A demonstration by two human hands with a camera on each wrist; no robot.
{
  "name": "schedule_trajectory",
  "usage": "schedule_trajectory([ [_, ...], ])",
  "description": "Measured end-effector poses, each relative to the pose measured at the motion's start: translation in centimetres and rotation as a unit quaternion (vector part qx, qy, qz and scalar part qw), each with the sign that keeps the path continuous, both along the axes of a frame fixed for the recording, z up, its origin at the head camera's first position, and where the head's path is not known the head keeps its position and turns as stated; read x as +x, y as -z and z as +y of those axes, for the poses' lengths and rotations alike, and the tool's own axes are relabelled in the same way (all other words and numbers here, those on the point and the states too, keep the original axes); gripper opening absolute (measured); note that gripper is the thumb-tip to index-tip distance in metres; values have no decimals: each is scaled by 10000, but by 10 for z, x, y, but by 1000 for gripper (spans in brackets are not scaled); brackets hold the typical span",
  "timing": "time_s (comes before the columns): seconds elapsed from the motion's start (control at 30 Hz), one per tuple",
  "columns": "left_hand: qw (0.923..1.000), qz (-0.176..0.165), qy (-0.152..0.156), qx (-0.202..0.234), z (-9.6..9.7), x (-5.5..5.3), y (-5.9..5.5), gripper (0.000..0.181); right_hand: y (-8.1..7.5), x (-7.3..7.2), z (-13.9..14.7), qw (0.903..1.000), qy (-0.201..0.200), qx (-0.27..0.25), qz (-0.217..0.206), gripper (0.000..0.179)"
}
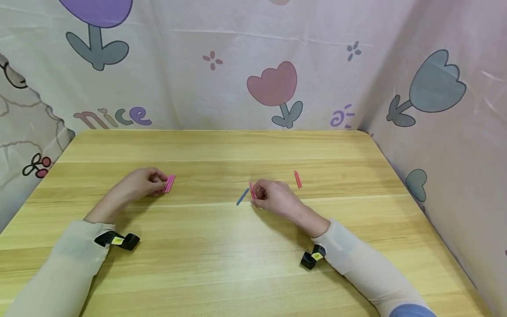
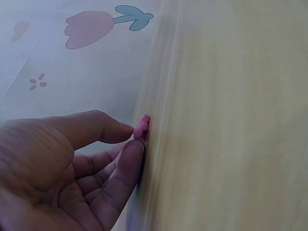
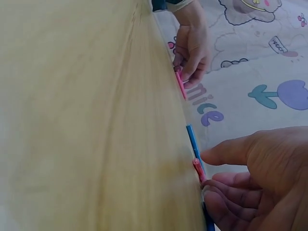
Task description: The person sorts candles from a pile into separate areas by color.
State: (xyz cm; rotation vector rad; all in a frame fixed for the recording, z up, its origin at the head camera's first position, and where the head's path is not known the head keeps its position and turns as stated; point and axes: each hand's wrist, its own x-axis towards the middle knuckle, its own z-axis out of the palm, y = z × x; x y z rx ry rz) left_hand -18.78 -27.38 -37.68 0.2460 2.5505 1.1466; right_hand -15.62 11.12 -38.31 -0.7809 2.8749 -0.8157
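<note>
My left hand (image 1: 144, 187) is at the left of the wooden table, its thumb and forefinger pinching a small bundle of short pink sticks (image 1: 170, 184). In the left wrist view, the rounded ends of the pink sticks (image 2: 142, 126) show at the fingertips. Right of the table's middle, my right hand (image 1: 277, 198) holds pinkish-red sticks (image 1: 252, 191) by finger and thumb, low over the wood; the fingers partly hide them. Just left of these lies a blue stick (image 1: 243, 197), slanted. Both the red (image 3: 198, 169) and blue (image 3: 192, 137) sticks appear beside the fingertips in the right wrist view.
Farther right on the table (image 1: 222, 259) lies another small group of red sticks (image 1: 298, 179), side by side. A printed cloth (image 1: 190, 79) hangs behind the table and along its sides. Each sleeve carries a black wrist camera (image 1: 128, 241).
</note>
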Motion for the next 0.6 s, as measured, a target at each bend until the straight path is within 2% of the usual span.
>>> schedule_trajectory([
  [0.27,9996,100,-3,-263,2,1,-2,36,1,0,-2,9998,96,172,60,15],
  [0.6,9953,478,-134,-828,10,2,-2,40,-1,2,-2,9996,114,246,-2,14],
])
